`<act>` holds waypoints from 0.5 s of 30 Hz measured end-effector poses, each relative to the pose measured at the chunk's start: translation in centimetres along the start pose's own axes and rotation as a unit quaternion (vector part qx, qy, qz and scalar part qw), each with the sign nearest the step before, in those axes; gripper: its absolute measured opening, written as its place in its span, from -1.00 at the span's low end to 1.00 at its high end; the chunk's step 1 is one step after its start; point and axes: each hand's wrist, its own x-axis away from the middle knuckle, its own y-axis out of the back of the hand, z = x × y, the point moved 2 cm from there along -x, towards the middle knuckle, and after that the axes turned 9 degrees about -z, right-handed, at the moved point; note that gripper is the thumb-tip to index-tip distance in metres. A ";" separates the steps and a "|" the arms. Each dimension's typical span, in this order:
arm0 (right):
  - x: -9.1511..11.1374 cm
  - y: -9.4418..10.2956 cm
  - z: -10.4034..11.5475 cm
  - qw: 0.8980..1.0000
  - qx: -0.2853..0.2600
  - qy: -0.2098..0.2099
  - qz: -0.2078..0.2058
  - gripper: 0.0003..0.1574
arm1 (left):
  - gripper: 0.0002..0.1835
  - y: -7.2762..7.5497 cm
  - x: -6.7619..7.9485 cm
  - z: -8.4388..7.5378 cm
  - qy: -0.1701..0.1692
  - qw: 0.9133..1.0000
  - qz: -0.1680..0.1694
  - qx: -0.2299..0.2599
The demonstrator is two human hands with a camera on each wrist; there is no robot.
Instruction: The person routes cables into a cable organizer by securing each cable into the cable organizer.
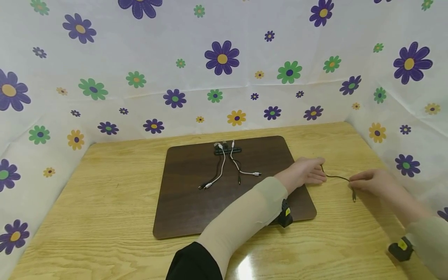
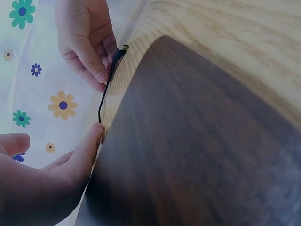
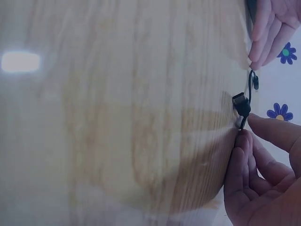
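A short black USB cable (image 1: pixel 337 177) stretches between both hands to the right of the brown board. My right hand (image 1: pixel 374 182) pinches it between thumb and fingers, close to one plug (image 3: pixel 241 104), which hangs below the fingertips in the head view. My left hand (image 1: pixel 308 171) is at the cable's other end, beyond the board's right edge. Its fingers look fairly straight, with the thumb apart from them. In the left wrist view, the left fingertips (image 2: pixel 98 129) meet the cable, and the right hand (image 2: pixel 89 42) is above.
On the brown board (image 1: pixel 196 210), a black cable holder (image 1: pixel 228 151) carries white cables (image 1: pixel 224 163) and black cables (image 1: pixel 239 179). The board lies on a light wooden table (image 1: pixel 105 202). Flowered cloth (image 1: pixel 245 58) rises behind and at both sides.
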 end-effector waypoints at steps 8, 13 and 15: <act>0.0 -0.5 0.9 0.997 0.048 0.045 -0.028 -0.65 | -0.42 0.1 -0.3 0.1 0.020 1.000 -0.001 0.000; 0.1 -0.6 1.4 0.998 0.044 0.046 -0.017 -0.69 | -0.42 -0.2 -0.2 0.0 0.016 1.000 -0.014 -0.023; 0.1 -0.7 1.5 0.998 0.049 0.046 -0.016 -0.70 | -0.43 -0.3 -0.2 0.0 0.015 0.999 -0.017 -0.031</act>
